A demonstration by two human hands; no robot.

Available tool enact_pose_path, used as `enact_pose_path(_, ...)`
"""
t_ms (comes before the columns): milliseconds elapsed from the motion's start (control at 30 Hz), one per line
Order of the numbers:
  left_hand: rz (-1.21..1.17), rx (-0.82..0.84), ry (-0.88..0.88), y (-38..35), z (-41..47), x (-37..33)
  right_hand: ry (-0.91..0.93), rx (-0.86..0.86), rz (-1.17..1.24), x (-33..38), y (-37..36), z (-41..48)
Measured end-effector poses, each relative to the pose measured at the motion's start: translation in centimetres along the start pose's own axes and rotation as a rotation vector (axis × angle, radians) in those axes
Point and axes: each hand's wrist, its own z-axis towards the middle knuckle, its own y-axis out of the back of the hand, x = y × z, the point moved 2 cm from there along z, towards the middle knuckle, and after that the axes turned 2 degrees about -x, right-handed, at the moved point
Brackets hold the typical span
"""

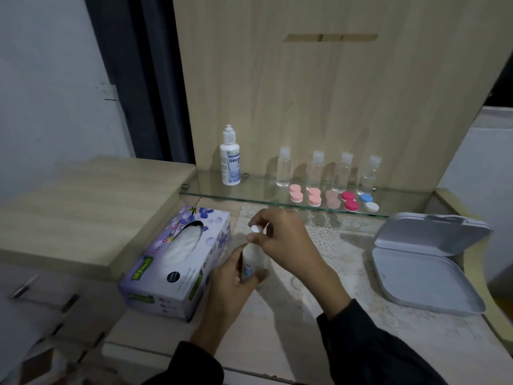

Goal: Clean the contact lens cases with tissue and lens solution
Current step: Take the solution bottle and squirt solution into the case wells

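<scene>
Opening the solution: the left hand point(230, 276) curls its fingers point(261, 274) round the small bottle point(253, 263) at centre, while the right hand point(280, 240) pinches its cap point(254, 228) (probably to twist it off). The next move calls for a tissue from the tissue box point(177, 262) at 9 o'clock. The lens cases point(333, 200) sit at 1 o'clock on the glass shelf point(249, 194) above the lace-covered table point(347, 315).

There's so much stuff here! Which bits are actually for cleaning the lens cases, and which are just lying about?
For the job: small white bottle gripped by left hand, right hand pinching its cap; tissue box; five lens cases; tall solution bottle.
Likely just lying about: four clear bottles; open grey tin.
</scene>
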Motion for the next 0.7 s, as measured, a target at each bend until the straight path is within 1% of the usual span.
enact_pose_path(67,-0.002,0.003,0.004,0.1,0.0,-0.1,0.032,0.051,-0.002,0.5,0.5,0.3)
enact_pose_path(133,-0.002,0.003,0.002,0.1,-0.1,-0.1,0.030,0.055,0.095,0.6,1.3,0.8)
enact_pose_path(200,0.002,-0.002,0.005,0.1,-0.1,0.0,0.004,-0.006,0.159,-0.3,1.8,1.7)
enact_pose_path(267,-0.005,-0.014,0.005,0.1,-0.1,0.1,-0.014,-0.046,0.109,-2.3,1.2,2.9)
enact_pose_path(300,-0.007,-0.016,0.002,0.2,-0.2,0.2,-0.023,-0.019,0.063,-3.3,0.5,3.3)
enact_pose_path(400,-0.016,-0.006,-0.001,0.2,-0.2,0.0,-0.042,0.149,-0.081,-6.2,-3.2,3.2)
enact_pose_path(500,-0.036,0.003,-0.015,0.4,-0.2,-0.2,-0.054,0.213,-0.117,-8.0,-5.1,2.5)
enact_pose_path(567,-0.038,0.015,-0.012,0.4,-0.1,-0.1,-0.051,0.176,-0.111,-8.3,-4.1,1.7)
enact_pose_path(667,-0.026,0.058,-0.011,0.5,-0.1,0.2,-0.113,-0.010,0.039,-9.1,-0.3,-1.3)
enact_pose_path(700,-0.035,0.066,-0.003,0.5,0.0,0.4,-0.148,-0.039,0.066,-9.7,1.1,-2.8)
